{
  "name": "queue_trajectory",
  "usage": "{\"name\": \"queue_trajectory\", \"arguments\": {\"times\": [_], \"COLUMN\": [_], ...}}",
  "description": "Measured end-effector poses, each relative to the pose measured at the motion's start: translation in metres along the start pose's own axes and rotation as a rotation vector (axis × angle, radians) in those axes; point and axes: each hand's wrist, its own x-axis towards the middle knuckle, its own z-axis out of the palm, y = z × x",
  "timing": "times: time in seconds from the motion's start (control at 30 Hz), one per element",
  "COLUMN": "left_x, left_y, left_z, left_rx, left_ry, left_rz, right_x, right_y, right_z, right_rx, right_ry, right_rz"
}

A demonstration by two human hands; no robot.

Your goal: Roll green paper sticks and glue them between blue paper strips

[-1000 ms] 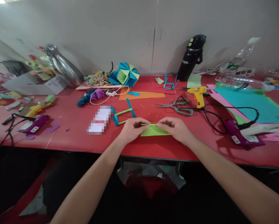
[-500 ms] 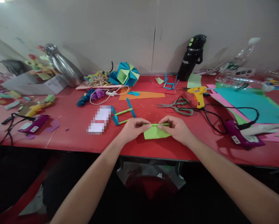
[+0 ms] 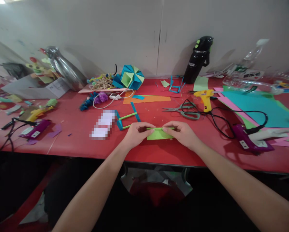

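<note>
A green paper [image 3: 160, 134] lies between my hands near the table's front edge, its far edge rolled into a thin tube. My left hand [image 3: 140, 133] pinches the left end of the roll between thumb and fingers. At the other end, my right hand [image 3: 180, 132] grips the roll in the same way. Just left of my left hand is a frame of blue strips and green sticks [image 3: 128, 115], partly hidden by that hand. Grey scissors [image 3: 186, 111] lie beyond my right hand.
Behind the scissors sits a yellow glue gun [image 3: 205, 99], its black cable running right to a purple power strip [image 3: 250, 141]. A black bottle [image 3: 199, 59] and a blue-green paper ball [image 3: 132, 77] stand at the back. Coloured sheets [image 3: 262, 106] lie at the right.
The loose part of the green paper is shorter, and its right side has shifted slightly left. Both hands keep their hold and have barely moved.
</note>
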Motion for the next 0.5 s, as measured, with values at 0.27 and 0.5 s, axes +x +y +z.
{"name": "queue_trajectory", "arguments": {"times": [0.27, 0.5], "left_x": [-0.0005, 0.0008], "left_y": [0.0021, 0.0018], "left_z": [-0.001, -0.0027], "left_rx": [0.045, 0.052], "left_ry": [-0.023, -0.02], "left_rz": [0.019, -0.044], "right_x": [0.0005, 0.0009], "right_y": [0.0015, 0.0063], "right_z": [-0.0014, -0.0022], "right_rx": [-0.023, -0.056], "right_ry": [0.006, 0.023], "right_rz": [-0.053, -0.088]}}
